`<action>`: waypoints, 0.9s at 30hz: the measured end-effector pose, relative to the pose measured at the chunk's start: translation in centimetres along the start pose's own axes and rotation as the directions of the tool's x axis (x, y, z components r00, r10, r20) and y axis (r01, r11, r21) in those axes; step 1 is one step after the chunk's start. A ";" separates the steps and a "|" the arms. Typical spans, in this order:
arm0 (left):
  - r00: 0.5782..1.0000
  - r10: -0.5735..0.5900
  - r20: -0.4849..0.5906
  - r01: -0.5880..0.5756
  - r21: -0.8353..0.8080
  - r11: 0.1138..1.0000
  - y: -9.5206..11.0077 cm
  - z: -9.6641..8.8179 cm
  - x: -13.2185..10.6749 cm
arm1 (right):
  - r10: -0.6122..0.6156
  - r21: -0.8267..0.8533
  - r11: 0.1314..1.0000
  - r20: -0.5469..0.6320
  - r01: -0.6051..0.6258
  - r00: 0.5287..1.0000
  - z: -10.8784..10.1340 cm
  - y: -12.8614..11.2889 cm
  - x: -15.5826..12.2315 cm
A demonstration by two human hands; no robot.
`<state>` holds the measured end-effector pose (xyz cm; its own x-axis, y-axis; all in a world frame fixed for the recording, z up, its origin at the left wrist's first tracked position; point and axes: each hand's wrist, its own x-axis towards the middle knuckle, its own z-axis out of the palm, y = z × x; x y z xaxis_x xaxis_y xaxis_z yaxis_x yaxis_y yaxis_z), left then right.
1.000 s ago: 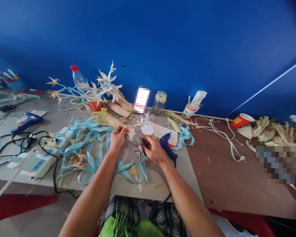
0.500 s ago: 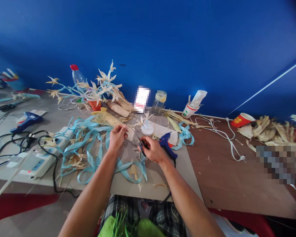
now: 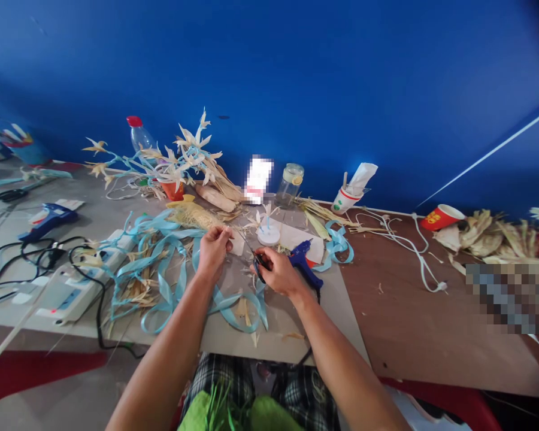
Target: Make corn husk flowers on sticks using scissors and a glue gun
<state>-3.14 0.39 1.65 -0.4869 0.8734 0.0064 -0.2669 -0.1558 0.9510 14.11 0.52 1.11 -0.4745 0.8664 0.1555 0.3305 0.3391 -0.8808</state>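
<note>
My left hand pinches a small pale piece of dried husk above the grey table. My right hand is closed round the dark handles of small scissors, whose blades point up and left toward the husk piece. Both hands hover over a tangle of light blue ribbon and husk scraps. A blue glue gun lies just right of my right hand.
A husk-flower branch in an orange pot, a red-capped bottle, a glass jar, a white disc stand and paper cups stand at the back. Power strips with black cables and another glue gun lie left.
The view has dropped slightly and my hands sit a little closer together; the scissor blades have edged toward the husk piece. Nothing else has moved.
</note>
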 end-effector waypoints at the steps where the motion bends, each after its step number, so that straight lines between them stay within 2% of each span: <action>1: 1.000 0.000 0.000 0.000 -0.004 1.000 0.0 0.0 0.0 | -0.001 0.009 1.000 -0.002 0.001 1.000 0.0 0.0 0.0; 8: 0.999 0.030 0.019 -0.030 0.001 1.000 -0.1 -0.2 0.0 | -0.010 0.015 1.000 0.017 0.009 1.000 0.0 0.0 0.0; 16: 0.995 0.101 -0.010 -0.100 0.096 0.990 -0.5 -0.5 0.4 | -0.012 -0.013 1.000 0.058 0.013 0.998 0.1 0.3 0.1; 27: 0.993 0.116 -0.007 -0.114 0.140 0.984 -0.1 -0.7 0.5 | 0.001 -0.001 1.000 0.084 0.000 0.996 0.3 0.7 0.1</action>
<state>-3.93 0.54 1.38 -0.5206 0.8461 0.1145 -0.0905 -0.1880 0.9780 14.02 0.72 0.41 -0.5412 0.8327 0.1168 0.3313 0.3389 -0.8806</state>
